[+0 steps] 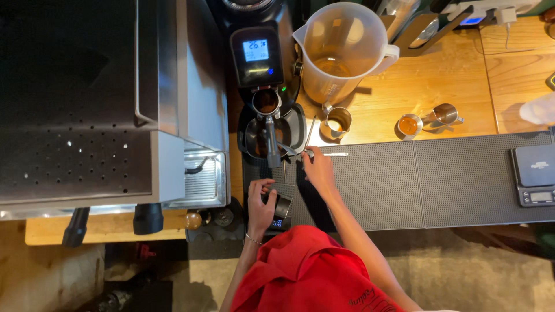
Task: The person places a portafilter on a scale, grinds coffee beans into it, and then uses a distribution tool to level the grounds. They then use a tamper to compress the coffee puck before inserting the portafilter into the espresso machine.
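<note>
A coffee grinder's small rectangular screen [255,50] glows pale blue on a black panel at twelve o'clock. At three o'clock, a dark scale shows a grey oblong display [541,197]. Another tiny lit display [277,222] sits by the left hand [261,209], at centre.

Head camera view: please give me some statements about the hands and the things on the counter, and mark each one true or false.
1. The left hand rests on a small dark cup at the counter's front edge. True.
2. The right hand is lifting the large plastic jug. False: the jug stands alone further back; the hand is at the edge of the grey bar mat, by a thin tool.
3. A portafilter sits under the grinder. True.
4. The scale is beside the espresso machine. False: it lies at the mat's far right end.
5. Both small steel pitchers are on the mat. False: they stand on the wooden counter.
</note>
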